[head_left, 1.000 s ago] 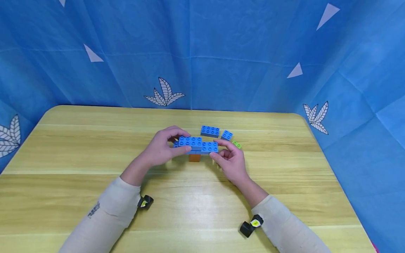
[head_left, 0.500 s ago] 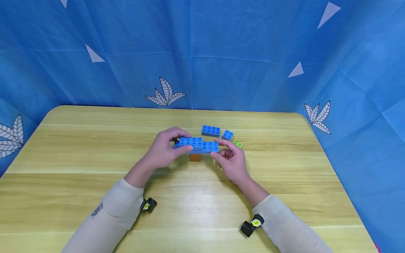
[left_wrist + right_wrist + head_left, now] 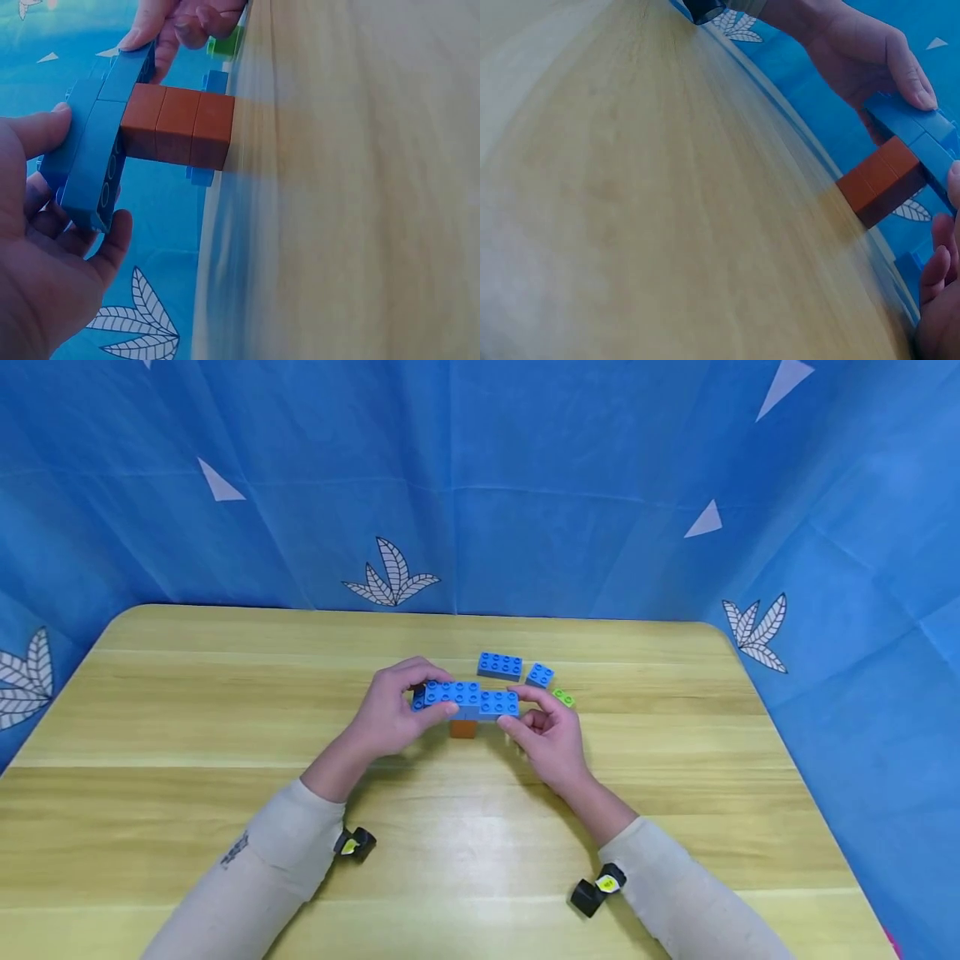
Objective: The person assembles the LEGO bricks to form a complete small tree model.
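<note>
In the head view my left hand [image 3: 386, 714] grips the left part of the upper blue building brick [image 3: 453, 692], thumb in front and fingers behind. That brick lies across two lower blue bricks set end to end. My right hand [image 3: 551, 739] pinches the right end of the lower right brick [image 3: 498, 702] between thumb and index finger. The lower left brick [image 3: 94, 165] shows in the left wrist view, partly wrapped by my left fingers. Under the middle of this crossbar is a column of three orange-brown bricks [image 3: 176, 126], upright on the table.
Behind the build lie a loose long blue brick [image 3: 499, 667], a small blue brick [image 3: 540, 675] and a green brick [image 3: 563, 697], close to my right hand. The wooden table [image 3: 225, 693] ends at a blue patterned curtain [image 3: 525, 552].
My left forearm has shifted slightly to the right. Both hands keep their hold on the blue bricks, which stay nearly in place. The head view has tilted a little.
</note>
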A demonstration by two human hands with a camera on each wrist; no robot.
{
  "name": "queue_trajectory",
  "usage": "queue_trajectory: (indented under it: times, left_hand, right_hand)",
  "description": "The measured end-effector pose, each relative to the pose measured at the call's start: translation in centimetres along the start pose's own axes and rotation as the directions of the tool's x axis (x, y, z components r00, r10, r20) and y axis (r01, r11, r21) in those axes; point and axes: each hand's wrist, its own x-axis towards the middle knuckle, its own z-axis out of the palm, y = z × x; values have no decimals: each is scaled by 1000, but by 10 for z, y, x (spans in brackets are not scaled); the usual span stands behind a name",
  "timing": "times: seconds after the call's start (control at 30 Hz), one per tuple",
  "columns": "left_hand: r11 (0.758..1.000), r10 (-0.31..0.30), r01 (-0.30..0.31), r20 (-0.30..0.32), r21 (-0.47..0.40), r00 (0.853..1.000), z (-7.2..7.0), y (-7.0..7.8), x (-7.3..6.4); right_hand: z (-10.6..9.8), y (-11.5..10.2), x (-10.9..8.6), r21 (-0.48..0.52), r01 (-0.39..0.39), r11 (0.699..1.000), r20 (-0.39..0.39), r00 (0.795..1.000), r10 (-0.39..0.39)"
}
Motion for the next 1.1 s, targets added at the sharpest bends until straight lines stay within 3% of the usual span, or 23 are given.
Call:
queue_trajectory:
  times: [0.17,0.27,0.43,0.67,0.8,0.97,1.1]
  left_hand:
    - [999,-34,34,14,-18,999,-1,0,0]
    - [997,-70,70,34,-16,997,-3,-1,-2]
    - [995,-97,98,51,-16,994,-3,-2,-4]
    - [988,-154,155,39,-12,987,-2,-5,-5]
    - [984,-180,180,36,2,983,-3,-5,-6]
    - [983,-184,185,32,-5,982,-5,-4,-6]
    - [981,-194,194,31,0,980,-5,-4,-7]
  right_hand:
    - [-4,9,1,-11,-28,1000,-9,1000,28]
    - [-7,9,0,-81,-94,992,4,995,95]
    - [-19,5,-1,-267,-231,936,-32,972,231]
    - [-34,6,5,-319,-363,876,-166,931,325]
    - [-38,8,10,-350,-381,856,-223,921,319]
    - [-36,11,19,-437,-331,836,-259,937,235]
    - [-34,15,25,-518,-300,801,-275,945,175]
